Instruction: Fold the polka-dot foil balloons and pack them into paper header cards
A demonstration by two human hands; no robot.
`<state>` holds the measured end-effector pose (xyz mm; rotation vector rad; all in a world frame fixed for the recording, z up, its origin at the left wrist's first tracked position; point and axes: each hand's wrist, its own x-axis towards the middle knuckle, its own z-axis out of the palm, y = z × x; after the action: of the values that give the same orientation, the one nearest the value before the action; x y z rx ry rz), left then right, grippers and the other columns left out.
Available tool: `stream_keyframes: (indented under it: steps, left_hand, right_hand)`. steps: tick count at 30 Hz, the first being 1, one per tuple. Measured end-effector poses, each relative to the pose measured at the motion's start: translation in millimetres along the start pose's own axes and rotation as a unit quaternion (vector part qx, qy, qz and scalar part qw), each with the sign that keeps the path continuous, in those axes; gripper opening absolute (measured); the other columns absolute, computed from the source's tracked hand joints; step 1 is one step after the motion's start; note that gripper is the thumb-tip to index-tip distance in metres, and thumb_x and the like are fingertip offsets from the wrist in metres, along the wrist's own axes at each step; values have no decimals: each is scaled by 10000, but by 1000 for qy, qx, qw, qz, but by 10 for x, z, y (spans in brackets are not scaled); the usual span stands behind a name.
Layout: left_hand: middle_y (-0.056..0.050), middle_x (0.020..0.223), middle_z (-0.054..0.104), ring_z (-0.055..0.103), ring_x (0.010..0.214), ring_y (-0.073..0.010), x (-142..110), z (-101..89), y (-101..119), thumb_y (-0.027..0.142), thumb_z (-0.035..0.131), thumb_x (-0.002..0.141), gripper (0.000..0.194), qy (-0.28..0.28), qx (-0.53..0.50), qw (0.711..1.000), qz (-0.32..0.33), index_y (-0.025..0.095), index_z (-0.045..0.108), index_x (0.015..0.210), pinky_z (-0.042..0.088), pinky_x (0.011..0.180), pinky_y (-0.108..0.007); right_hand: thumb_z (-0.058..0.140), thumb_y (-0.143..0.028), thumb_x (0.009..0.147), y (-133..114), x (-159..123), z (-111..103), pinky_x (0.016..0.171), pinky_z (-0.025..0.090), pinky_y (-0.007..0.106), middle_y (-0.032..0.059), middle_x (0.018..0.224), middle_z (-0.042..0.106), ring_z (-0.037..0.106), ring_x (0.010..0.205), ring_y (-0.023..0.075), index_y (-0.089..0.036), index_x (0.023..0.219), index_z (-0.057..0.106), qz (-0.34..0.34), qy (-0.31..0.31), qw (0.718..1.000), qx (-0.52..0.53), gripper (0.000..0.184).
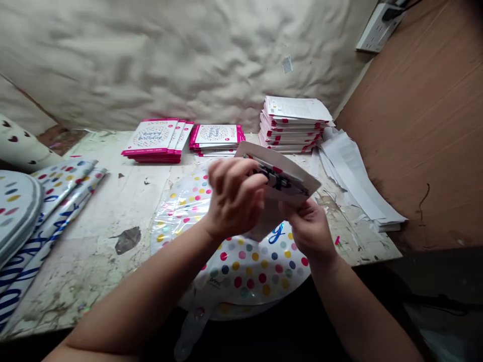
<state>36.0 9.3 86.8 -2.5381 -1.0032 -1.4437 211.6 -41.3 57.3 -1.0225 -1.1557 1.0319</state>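
Note:
My right hand point(309, 229) pinches the lower right corner of a white paper packet point(311, 183), held tilted above the balloons. At the packet's left side my left hand point(237, 193) has its fingers curled over the edge; its thumb is hidden. Inside the packet's mouth shows a folded piece with dark lettering point(279, 178), apparently foil. Beneath both hands lies a pile of flat round foil balloons point(245, 266), white with coloured dots and blue script. A clear filling tail point(190, 334) hangs off the table's front edge.
Pink-edged printed packets stand in a left stack point(151, 141) and a middle stack point(217, 136). A taller packet stack point(296, 113) is at the back right, beside loose white sheets point(358, 186). Folded dotted foil point(64, 201) and round balloons point(17, 211) lie left. A brown panel point(422, 125) bounds the right.

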Motion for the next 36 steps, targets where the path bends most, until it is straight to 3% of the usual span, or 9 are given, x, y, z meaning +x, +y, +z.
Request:
stream_keyframes:
  steps: [2,4,7,13,17,20,24,28,36]
  left_hand:
    - [-74,1334,406,233,1301,-314,-94,-143,33,278,449,815,427,73,-64,989,-111,265,378,1236,164,1045,-521]
    - [-75,1395,345,201,1337,-301,-195,-211,58,254,442,810,570,52,-157,968,-190,252,259,1350,184,1072,-495]
    - [-97,1399,350,272,1317,-292,-298,-204,96,214,470,768,688,-24,-251,938,-239,210,199,1400,246,1077,-454]
    - [-106,1265,515,485,1148,-251,-309,-314,137,226,591,766,645,12,-342,889,-304,218,308,1346,389,987,-421]
    - [-55,883,666,610,870,-198,-362,-513,114,266,659,757,239,-101,-447,787,-414,165,615,969,502,788,-330]
    - [24,530,560,534,490,-89,-520,-540,109,271,672,728,162,-178,-490,690,-502,141,583,692,416,456,-187]
    - [38,414,508,457,349,-70,-793,-448,187,286,650,699,188,-152,-475,617,-609,131,558,648,288,351,-168]
    - [-26,409,556,459,353,-73,-935,-381,301,320,624,695,272,-141,-462,609,-629,100,574,542,341,400,-190]
    - [11,397,516,435,381,-70,-998,-356,386,300,599,745,293,-146,-445,633,-616,124,556,514,324,431,-192]
  right_hand:
    - [603,-297,807,-61,53,85,913,473,412,39,1026,680,614,1009,221,-247,986,588,-38,2,999,23,186]
    - [587,-285,806,-88,107,169,940,461,408,42,1113,646,587,1066,215,-254,1031,546,-55,-21,998,11,230]
    - [577,-282,789,-93,145,297,972,440,386,70,1189,598,548,1123,207,-240,1096,472,-59,-46,997,-31,327]
    - [608,-313,781,-156,167,300,888,482,362,44,1038,657,600,1007,203,-242,1032,523,-82,-55,995,-29,275]
    - [534,-457,827,-204,325,141,693,518,326,22,824,680,634,772,189,-225,901,612,3,-97,995,-33,255]
    - [439,-538,853,-151,444,68,580,498,313,31,675,645,598,603,175,-181,773,632,91,-153,976,-123,414]
    - [480,-412,871,-42,302,148,678,477,310,36,728,643,593,701,175,-192,749,644,-82,-105,922,-365,300]
    - [502,-209,865,27,-95,357,748,467,302,54,869,666,601,816,180,-205,887,669,-207,-243,843,-433,168]
    - [475,-186,872,126,-264,471,704,453,310,73,797,646,578,768,196,-183,804,648,-223,-246,811,-481,186]
